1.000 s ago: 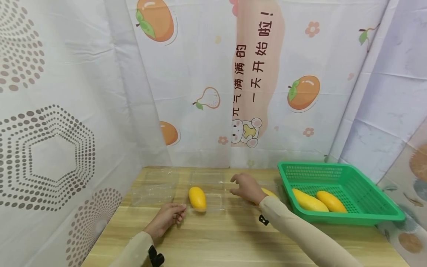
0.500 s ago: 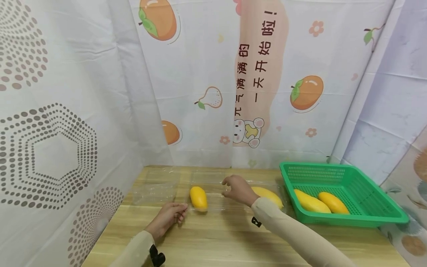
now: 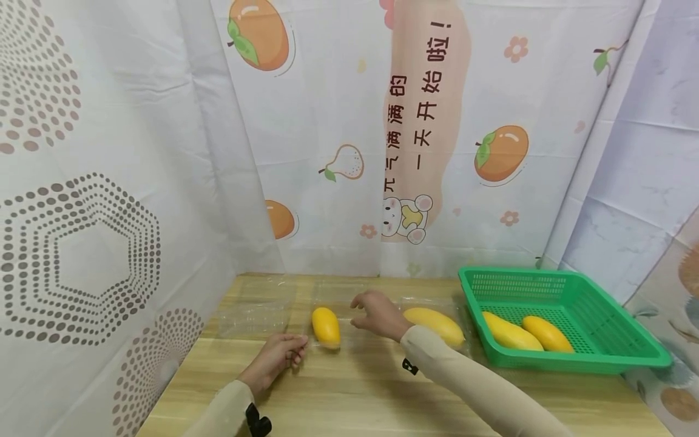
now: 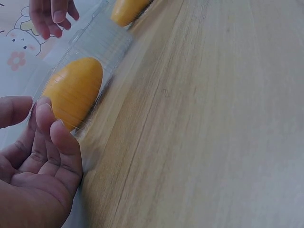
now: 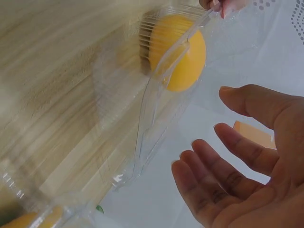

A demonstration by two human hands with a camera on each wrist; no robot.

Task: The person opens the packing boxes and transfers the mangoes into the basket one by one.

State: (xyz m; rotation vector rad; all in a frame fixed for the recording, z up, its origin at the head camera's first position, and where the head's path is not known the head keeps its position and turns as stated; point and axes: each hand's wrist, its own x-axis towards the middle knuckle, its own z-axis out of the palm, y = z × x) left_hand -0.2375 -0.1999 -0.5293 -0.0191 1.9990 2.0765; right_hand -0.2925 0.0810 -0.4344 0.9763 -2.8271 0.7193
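In the head view my left hand (image 3: 277, 359) pinches the near left corner of a clear plastic clamshell box (image 5: 148, 107) with thumb and fingertips. Inside that box's left part lies a yellow mango (image 3: 326, 328). The right wrist view shows the box's lid side raised toward the wall. My right hand (image 3: 378, 315) hovers over the box's right part, fingers spread and bent a little, holding nothing. Just right of that hand a longer mango (image 3: 435, 326) lies in another clear box, partly behind the sleeve.
A third clear box (image 3: 253, 318) stands open at the left of the wooden table (image 3: 349, 400). To the right is a green basket (image 3: 601, 359) with two mangoes (image 3: 508, 332) in it. Printed curtains (image 3: 338, 91) close off the back and sides.
My right hand has moved left, away from the right-hand mango, which now shows more fully, and over the middle box. My left hand stays at the box's corner.
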